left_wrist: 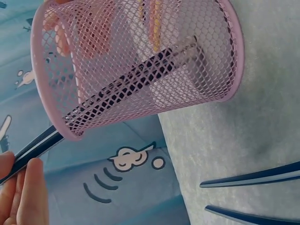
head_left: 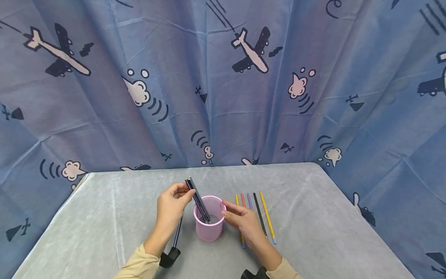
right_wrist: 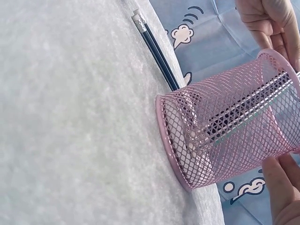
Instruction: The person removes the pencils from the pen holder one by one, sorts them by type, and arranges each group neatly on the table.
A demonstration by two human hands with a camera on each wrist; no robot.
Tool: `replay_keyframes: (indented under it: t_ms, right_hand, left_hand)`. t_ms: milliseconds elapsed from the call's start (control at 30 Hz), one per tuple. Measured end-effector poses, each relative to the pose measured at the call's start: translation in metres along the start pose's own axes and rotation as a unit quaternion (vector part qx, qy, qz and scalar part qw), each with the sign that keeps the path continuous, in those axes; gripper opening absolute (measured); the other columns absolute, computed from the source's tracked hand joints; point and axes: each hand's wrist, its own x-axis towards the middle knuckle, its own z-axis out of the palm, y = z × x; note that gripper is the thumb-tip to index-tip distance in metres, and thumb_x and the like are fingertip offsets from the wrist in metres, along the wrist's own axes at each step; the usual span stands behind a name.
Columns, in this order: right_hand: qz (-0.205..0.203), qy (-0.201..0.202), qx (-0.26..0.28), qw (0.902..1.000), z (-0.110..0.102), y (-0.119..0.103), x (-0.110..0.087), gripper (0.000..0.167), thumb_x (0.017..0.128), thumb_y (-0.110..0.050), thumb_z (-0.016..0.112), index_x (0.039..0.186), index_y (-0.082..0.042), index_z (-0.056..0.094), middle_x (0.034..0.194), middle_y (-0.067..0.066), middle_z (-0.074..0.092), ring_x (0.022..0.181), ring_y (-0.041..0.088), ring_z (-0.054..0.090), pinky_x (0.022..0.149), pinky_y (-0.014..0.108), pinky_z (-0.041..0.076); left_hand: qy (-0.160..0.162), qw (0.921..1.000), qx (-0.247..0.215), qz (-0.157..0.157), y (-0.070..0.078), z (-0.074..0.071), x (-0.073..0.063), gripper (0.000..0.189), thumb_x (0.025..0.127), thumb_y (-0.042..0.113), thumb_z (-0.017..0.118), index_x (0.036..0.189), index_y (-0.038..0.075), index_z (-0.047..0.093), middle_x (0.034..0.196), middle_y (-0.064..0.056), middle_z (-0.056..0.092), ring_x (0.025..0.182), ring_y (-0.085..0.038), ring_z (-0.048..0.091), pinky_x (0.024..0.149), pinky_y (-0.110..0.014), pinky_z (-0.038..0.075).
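Note:
A pink mesh pencil cup (head_left: 209, 231) stands upright on the table. My left hand (head_left: 171, 205) pinches a few dark pencils (head_left: 199, 202) near their upper ends, and they slant down into the cup with their lower ends near its bottom. In the left wrist view the pencils (left_wrist: 41, 143) show through the mesh. My right hand (head_left: 245, 224) holds the cup at its right rim, thumb and fingers on the wall. In the right wrist view the cup (right_wrist: 234, 126) sits between both hands.
Right of the cup lie several coloured pencils, including a yellow pencil (head_left: 267, 217) and a black pencil (head_left: 259, 213). Dark pencils (right_wrist: 157, 51) lie on the table to its left. Black wrist straps (head_left: 170, 257) are near the table's front. A blue patterned curtain (head_left: 223, 97) hangs behind.

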Motion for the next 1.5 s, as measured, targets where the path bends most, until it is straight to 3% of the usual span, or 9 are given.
replay_keyframes:
  t_ms: [367,800,1233,1500]
  right_hand:
    - [0.006,0.001,0.007,1.0000,0.001,0.000,0.001,0.044,0.090,-0.011,0.073,0.131,0.001,0.062,0.132,0.018,0.065,0.107,0.010,0.068,0.086,0.022,0.059]
    - [0.005,-0.004,0.003,1.0000,-0.002,0.001,0.004,0.047,0.088,-0.014,0.075,0.131,0.001,0.062,0.132,0.018,0.065,0.106,0.009,0.068,0.087,0.021,0.059]
    - [0.002,-0.001,-0.008,1.0000,-0.001,-0.001,0.001,0.047,0.089,-0.015,0.075,0.131,0.001,0.063,0.131,0.018,0.065,0.106,0.009,0.068,0.086,0.021,0.059]
    - [0.002,-0.004,-0.009,0.9999,-0.001,-0.002,0.001,0.047,0.089,-0.016,0.075,0.131,0.001,0.062,0.132,0.018,0.065,0.107,0.010,0.068,0.086,0.022,0.059]
  left_hand:
    - [0.021,0.9991,-0.018,0.030,0.009,-0.009,0.001,0.019,0.086,0.009,0.077,0.100,-0.001,0.071,0.098,-0.016,0.073,0.078,0.003,0.065,0.073,-0.014,0.057]
    - [0.037,0.9956,-0.063,0.059,0.026,-0.017,-0.003,0.020,0.087,0.008,0.076,0.102,-0.002,0.070,0.096,-0.015,0.071,0.078,-0.002,0.068,0.076,-0.018,0.060]
    - [0.048,0.9918,-0.087,0.080,0.036,-0.025,-0.006,0.015,0.087,0.005,0.075,0.100,-0.001,0.070,0.087,-0.001,0.071,0.075,-0.004,0.068,0.073,-0.021,0.061]
    - [0.054,0.9897,-0.085,0.102,0.044,-0.032,-0.007,0.015,0.088,0.005,0.075,0.100,-0.001,0.070,0.089,-0.004,0.072,0.076,-0.005,0.069,0.073,-0.023,0.062]
